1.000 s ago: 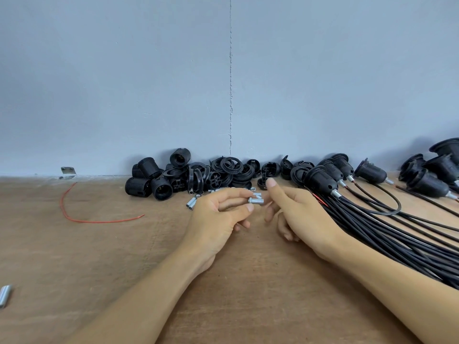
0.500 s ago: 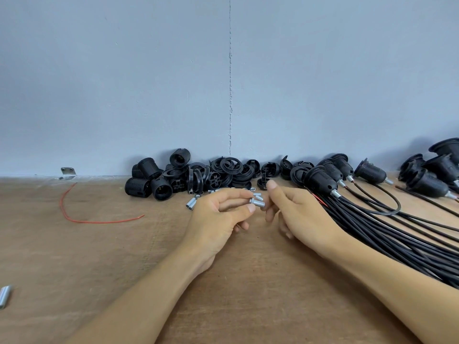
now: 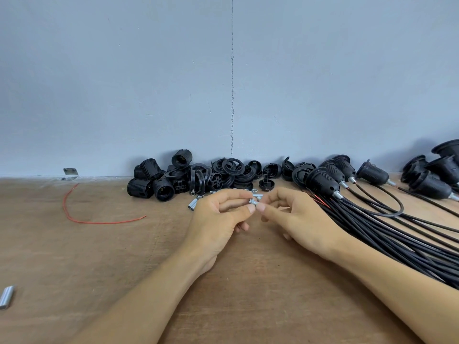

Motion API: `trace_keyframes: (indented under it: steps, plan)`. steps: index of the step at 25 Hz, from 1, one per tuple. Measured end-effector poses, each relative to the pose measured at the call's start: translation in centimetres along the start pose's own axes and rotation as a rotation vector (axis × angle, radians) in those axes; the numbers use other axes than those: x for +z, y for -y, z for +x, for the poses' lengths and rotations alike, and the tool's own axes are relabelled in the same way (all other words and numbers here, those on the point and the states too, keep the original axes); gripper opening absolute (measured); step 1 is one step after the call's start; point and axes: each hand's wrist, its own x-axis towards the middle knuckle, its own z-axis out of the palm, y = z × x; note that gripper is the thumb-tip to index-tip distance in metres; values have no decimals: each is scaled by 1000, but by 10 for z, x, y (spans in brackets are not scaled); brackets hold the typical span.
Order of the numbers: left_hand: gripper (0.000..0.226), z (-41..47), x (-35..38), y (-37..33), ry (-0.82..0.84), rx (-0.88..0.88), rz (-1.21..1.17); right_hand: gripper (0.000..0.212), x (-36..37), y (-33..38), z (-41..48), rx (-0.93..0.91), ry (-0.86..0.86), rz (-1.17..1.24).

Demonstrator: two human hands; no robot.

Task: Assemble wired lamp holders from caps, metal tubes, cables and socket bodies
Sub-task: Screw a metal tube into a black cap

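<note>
My left hand (image 3: 218, 214) pinches a short metal tube (image 3: 253, 201) between thumb and fingers, just above the wooden table (image 3: 99, 256). My right hand (image 3: 295, 217) is right beside it, thumb and forefinger curled at the tube's end; whether they hold anything I cannot tell. More loose metal tubes (image 3: 193, 204) lie just behind my hands. A pile of black socket bodies and caps (image 3: 188, 180) sits against the wall. Assembled lamp holders (image 3: 323, 182) with black cables (image 3: 397, 234) lie to the right.
A loose red wire (image 3: 72, 214) curls on the table at the left. One stray metal tube (image 3: 6, 296) lies at the left edge. A small metal bracket (image 3: 70, 173) sits at the wall's foot. The grey wall (image 3: 223, 83) closes off the back.
My right hand has drawn its forefinger back from the cap pile and curled in toward the tube in my left hand. The left hand has barely moved.
</note>
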Motion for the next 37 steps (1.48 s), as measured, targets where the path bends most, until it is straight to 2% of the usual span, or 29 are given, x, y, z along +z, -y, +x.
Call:
trace_keyframes:
  steps: [2, 3, 7, 10, 14, 17, 18, 21, 22, 24, 25, 28, 29, 32, 37]
  plan:
    - [20, 0, 1, 0, 10, -2, 11, 36, 1, 0, 1, 15, -12, 1]
    - [21, 0, 1, 0, 10, -1, 12, 37, -1, 0, 1, 18, -8, 22]
    - [21, 0, 0, 0, 1, 3, 14, 16, -1, -2, 1, -17, 38, 25]
    - [21, 0, 1, 0, 0, 2, 3, 38, 0, -3, 3, 15, 18, -6]
    - [21, 1, 1, 0, -1, 8, 11, 19, -1, -5, 3, 2, 67, 39]
    - [21, 0, 1, 1, 6, 1, 11, 43, -1, -5, 5, 31, 50, 69]
    - [21, 1, 0, 1, 2, 3, 9, 43, -2, -4, 4, 42, 50, 86]
    - [21, 1, 0, 2, 3, 7, 2, 22, -2, -4, 2, 9, 67, 47]
    - [21, 1, 0, 2, 7, 7, 2, 22, -1, -4, 3, 9, 66, 36]
    - [21, 1, 0, 2, 13, 7, 10, 39, -1, -4, 5, 38, 54, 61]
    - [21, 1, 0, 2, 11, 7, 12, 41, -1, -3, 5, 50, 48, 70]
    - [21, 1, 0, 2, -1, 5, 7, 17, -1, -3, 3, 14, 60, 36]
    - [21, 1, 0, 2, -2, 4, 5, 15, -1, -4, 2, 8, 62, 18]
    - [22, 1, 0, 2, 4, 6, 4, 38, -1, -4, 4, 24, 60, 24]
    - [20, 1, 0, 3, 1, 0, 26, 17, -3, -4, 2, -19, 84, 31]
